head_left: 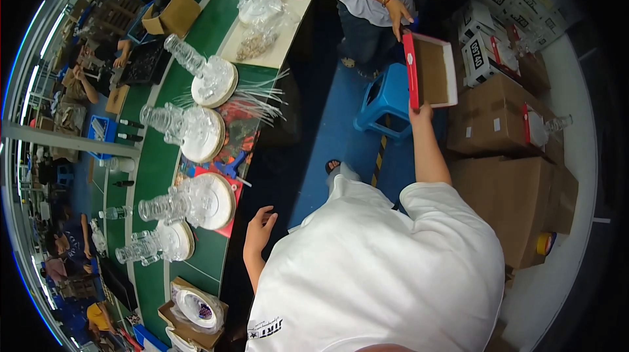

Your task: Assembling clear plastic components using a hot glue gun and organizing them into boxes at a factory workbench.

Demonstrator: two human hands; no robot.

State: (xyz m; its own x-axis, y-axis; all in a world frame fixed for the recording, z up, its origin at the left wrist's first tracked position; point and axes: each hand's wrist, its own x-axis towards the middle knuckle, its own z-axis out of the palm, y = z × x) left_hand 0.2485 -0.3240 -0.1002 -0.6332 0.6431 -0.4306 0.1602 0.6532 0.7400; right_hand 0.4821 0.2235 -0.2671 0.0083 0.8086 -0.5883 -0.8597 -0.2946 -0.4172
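Note:
My right hand (422, 113) grips the near edge of a shallow red box (412, 70) with white inner walls and a brown inside, at arm's length in front of me. A co-worker's hand (396, 12) is at the box's far end; whether it touches the box I cannot tell. Near the bench edge, my left hand (261, 224) hangs with its fingers apart and nothing in them. Closest to it on the bench is a clear tower-shaped piece on a round white base (223, 201), lying over a red sheet.
More clear towers on white bases (204, 134) line the green bench (154, 155), beside thin clear strips (262, 97) and a blue tool (232, 167). A blue stool (386, 99) stands ahead. Brown cartons (495, 201) are stacked on the right. An open carton (171, 14) sits farther along.

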